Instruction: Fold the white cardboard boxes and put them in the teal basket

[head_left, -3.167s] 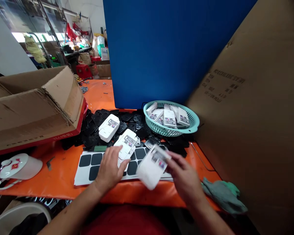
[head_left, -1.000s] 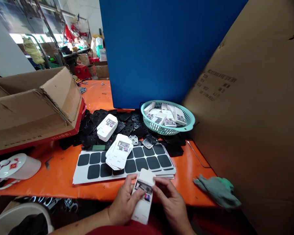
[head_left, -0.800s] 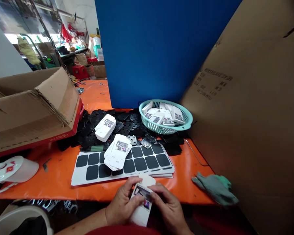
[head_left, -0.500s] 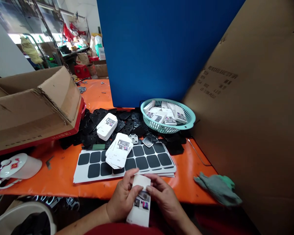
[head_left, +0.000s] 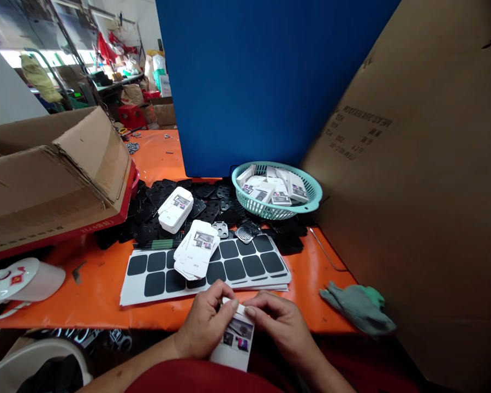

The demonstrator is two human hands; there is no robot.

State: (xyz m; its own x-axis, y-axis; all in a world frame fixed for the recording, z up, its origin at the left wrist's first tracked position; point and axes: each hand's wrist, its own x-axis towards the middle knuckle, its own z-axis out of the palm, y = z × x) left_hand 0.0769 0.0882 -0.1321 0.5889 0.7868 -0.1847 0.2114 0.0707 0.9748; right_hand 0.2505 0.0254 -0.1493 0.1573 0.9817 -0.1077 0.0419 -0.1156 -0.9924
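Observation:
Both my hands grip one small white printed box (head_left: 234, 343) just in front of the orange table's (head_left: 98, 297) near edge. My left hand (head_left: 203, 326) wraps its left side, fingers curled over the top end. My right hand (head_left: 279, 325) pinches the top right corner. Beyond them lie white sheets of black square pads (head_left: 233, 265), with a stack of flat white box blanks (head_left: 196, 255) resting on them. A second stack of blanks (head_left: 174, 208) sits on a heap of black plastic parts (head_left: 155, 210).
A teal basket (head_left: 313, 192) with several white boxes stands at the back. A blue board (head_left: 270, 76) rises behind it and a big cardboard sheet (head_left: 417, 180) leans on the right. An open carton (head_left: 49, 174) and white cap (head_left: 22, 278) sit left; a grey-green cloth (head_left: 358, 307) right.
My hands took a box blank from the table and drew it down to the near edge. In the last second the fingers closed over its top end and the flap folded down.

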